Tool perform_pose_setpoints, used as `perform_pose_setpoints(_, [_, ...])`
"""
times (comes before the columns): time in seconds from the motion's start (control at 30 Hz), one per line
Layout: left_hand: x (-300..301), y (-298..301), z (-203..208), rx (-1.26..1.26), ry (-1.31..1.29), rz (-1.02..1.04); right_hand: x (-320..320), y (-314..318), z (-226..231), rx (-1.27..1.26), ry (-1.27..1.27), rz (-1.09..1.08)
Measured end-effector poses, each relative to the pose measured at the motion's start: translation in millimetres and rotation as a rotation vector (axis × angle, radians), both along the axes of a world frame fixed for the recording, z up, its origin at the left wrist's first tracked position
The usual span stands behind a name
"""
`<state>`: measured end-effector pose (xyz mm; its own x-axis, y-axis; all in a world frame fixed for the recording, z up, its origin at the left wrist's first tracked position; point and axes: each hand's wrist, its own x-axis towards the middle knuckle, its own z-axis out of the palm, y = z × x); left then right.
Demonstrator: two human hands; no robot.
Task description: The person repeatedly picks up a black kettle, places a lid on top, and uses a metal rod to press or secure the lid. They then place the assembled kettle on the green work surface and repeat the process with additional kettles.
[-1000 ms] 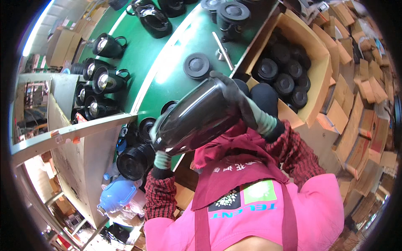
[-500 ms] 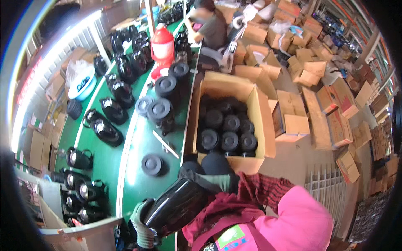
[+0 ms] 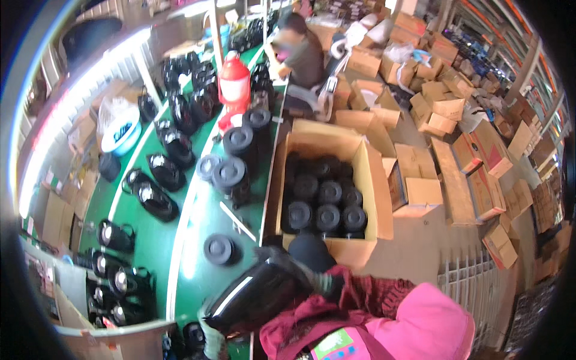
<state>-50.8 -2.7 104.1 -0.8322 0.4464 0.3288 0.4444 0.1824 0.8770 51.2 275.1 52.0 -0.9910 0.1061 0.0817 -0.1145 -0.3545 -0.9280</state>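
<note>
A: What is being held, and where is it positioned?

B: A glossy black jug [image 3: 255, 297] is held slantwise, lower left to upper right, in front of the burgundy apron [image 3: 294, 330] and beside the near stretch of the green desk [image 3: 156, 240]

A: How is the grip on each side?

B: Jug clasped at both ends. The lower left end is taken by the left hand [image 3: 213, 339], the upper right end by the right hand [image 3: 309, 276]. Both hands are gloved; finger detail is lost to blur

A: What is seen near the hands?

B: Just left of the left hand, dark round pieces [image 3: 193, 336] are partly seen. Beyond the jug, a single round black lid [image 3: 219, 249] is laid flat on the desk, with a thin white stick [image 3: 238, 221] near it. Farther along, black-lidded containers [image 3: 230, 174] are grouped, and a red drinks jug [image 3: 234, 81] is stood behind them

A: And to either side?

B: Along the left part of the desk, black handled jugs [image 3: 156, 198] are lined up, mostly tipped on their sides. To the right, an open cardboard box [image 3: 354, 251] is packed with round black-topped pieces [image 3: 330, 193]. At the far end a co-worker [image 3: 306, 60] in a dark top is seen seated by the desk
</note>
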Motion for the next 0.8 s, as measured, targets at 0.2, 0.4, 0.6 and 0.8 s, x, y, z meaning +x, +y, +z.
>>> perform_pose_setpoints(0.2, [16,-38,-9,0.233,-0.822,-0.149,8,7,36,0.032,-0.064,-0.035])
perform_pose_setpoints(0.4, [7,-25,-12,-0.278,-0.257,-0.196,22,-14,53,0.243,0.099,-0.126])
perform_pose_setpoints(0.6, [7,39,83,-0.719,0.436,-0.502,33,22,-30,0.018,-0.417,0.048])
perform_pose_setpoints(0.8, [48,67,-7,-0.593,0.347,-0.522,15,106,72,0.745,-0.094,-0.055])
